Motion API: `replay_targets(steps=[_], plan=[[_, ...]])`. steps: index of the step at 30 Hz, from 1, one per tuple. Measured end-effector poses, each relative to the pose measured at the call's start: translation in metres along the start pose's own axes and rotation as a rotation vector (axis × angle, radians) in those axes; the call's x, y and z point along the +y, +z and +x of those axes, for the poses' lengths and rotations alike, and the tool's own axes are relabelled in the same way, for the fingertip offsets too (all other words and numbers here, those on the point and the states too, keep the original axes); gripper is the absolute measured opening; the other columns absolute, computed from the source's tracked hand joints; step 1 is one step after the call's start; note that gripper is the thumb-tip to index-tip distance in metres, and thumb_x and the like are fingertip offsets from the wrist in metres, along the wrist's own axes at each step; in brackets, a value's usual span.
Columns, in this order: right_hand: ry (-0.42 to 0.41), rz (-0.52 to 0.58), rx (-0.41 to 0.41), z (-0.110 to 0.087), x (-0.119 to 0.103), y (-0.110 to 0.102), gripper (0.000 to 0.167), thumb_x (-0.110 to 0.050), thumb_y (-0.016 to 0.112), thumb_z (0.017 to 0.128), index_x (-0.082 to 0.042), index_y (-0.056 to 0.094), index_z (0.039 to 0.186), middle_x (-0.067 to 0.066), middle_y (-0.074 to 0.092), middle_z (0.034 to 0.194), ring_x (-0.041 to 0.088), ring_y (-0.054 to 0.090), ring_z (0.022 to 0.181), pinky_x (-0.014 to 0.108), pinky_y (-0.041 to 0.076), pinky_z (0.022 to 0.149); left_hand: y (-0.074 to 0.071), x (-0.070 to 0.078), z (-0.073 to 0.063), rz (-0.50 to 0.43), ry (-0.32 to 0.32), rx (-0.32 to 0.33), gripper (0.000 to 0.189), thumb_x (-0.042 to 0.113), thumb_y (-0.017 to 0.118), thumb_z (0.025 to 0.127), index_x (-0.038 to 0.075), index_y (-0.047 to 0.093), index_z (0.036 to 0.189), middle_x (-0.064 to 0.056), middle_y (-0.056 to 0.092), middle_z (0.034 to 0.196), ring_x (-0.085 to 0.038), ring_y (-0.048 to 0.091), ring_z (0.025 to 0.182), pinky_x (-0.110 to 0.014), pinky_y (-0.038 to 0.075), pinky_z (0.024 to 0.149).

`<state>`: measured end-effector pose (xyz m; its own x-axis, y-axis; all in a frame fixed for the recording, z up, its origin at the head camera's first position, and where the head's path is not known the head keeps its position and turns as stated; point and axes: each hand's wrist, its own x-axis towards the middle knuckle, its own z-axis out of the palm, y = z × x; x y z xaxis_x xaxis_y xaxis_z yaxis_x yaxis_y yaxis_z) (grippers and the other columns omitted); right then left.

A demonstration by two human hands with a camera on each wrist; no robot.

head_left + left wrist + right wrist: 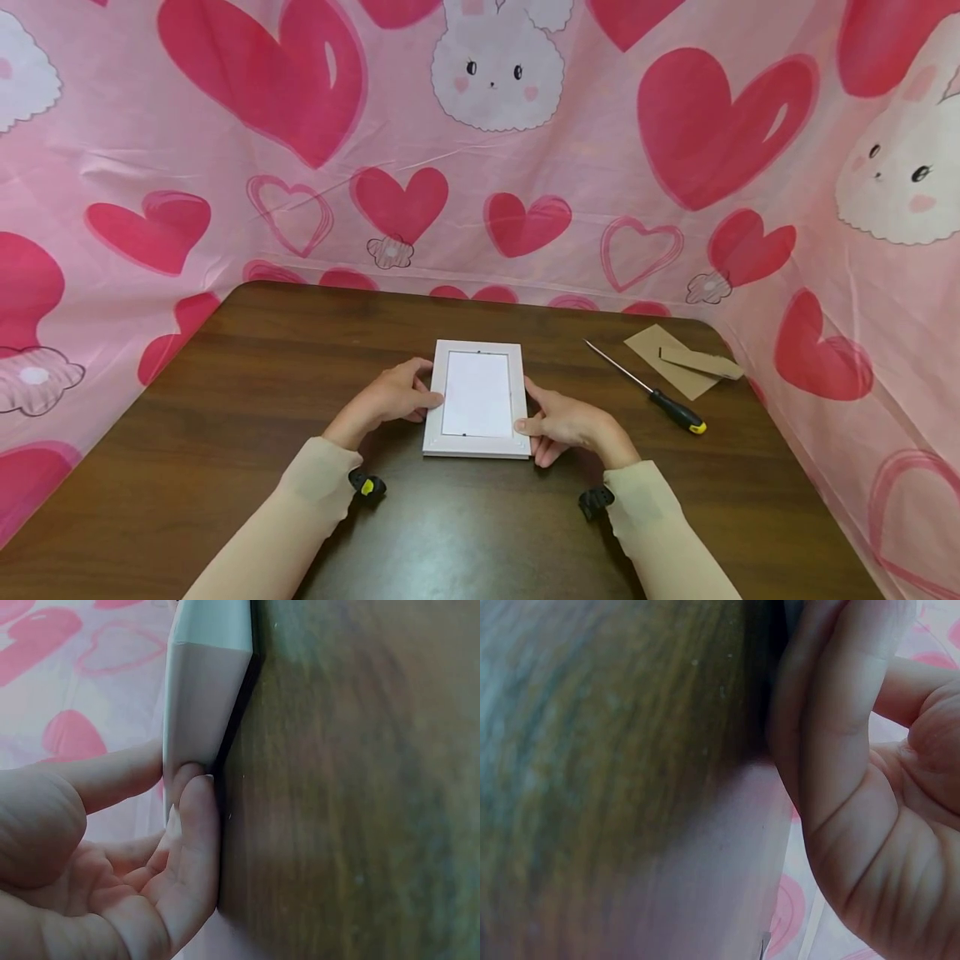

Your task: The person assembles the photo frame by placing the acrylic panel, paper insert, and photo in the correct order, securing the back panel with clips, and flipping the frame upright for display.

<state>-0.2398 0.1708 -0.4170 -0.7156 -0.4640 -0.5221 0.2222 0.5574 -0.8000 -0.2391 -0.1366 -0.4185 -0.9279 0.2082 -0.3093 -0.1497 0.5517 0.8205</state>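
A white picture frame [474, 447] lies on the dark wooden table, a plain white sheet [478, 395] filling its opening. Small dark marks show at the top and bottom edges of the sheet. My left hand [392, 395] grips the frame's left side, thumb on the front border and fingers against the side. On the opposite side, my right hand [567, 421] holds the lower right border, its thumb on top. The left wrist view shows the frame's thick side edge [206, 697] with curled fingertips against it. In the right wrist view, the curled fingers [847, 712] hide most of the frame.
To the right lies a screwdriver [677, 412] with a black and yellow handle, its shaft pointing away to the left. Beyond it a brown board [648, 340] carries a narrow brown strip [701, 362]. A pink heart-and-rabbit curtain [465, 150] surrounds the table [315, 325].
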Motion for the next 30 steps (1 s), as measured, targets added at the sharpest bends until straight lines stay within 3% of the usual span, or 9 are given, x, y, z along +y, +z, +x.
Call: replay_targets(steps=[22,25,30], plan=[[-0.011,-0.007,0.001,-0.001,0.000,0.000,0.097,-0.020,0.069,0.105,-0.017,-0.001,0.172,0.014,0.064,0.072,0.019,0.064,0.053,0.035,0.062,0.055,0.003,-0.004,0.003,-0.047,-0.026,-0.001,0.070,0.018,0.080,0.097,0.003,0.045,0.155,-0.015,0.063,0.099,-0.025,0.067,0.084,-0.037,0.064,0.081],[-0.020,-0.069,-0.005,-0.003,-0.001,-0.003,0.098,-0.023,0.071,0.104,-0.014,0.001,0.172,0.014,0.064,0.072,0.019,0.065,0.053,0.036,0.062,0.055,0.003,-0.004,0.002,-0.044,-0.032,-0.005,0.070,0.018,0.080,0.097,0.003,0.045,0.155,-0.015,0.063,0.099,-0.025,0.067,0.085,-0.037,0.064,0.082],[-0.102,-0.260,0.020,-0.005,-0.002,-0.017,0.091,-0.033,0.072,0.103,-0.008,0.016,0.170,0.014,0.067,0.076,0.021,0.068,0.055,0.039,0.062,0.056,0.003,-0.004,0.003,-0.045,-0.036,-0.005,0.069,0.018,0.080,0.097,0.004,0.045,0.155,-0.015,0.062,0.100,-0.025,0.068,0.085,-0.038,0.064,0.082]])
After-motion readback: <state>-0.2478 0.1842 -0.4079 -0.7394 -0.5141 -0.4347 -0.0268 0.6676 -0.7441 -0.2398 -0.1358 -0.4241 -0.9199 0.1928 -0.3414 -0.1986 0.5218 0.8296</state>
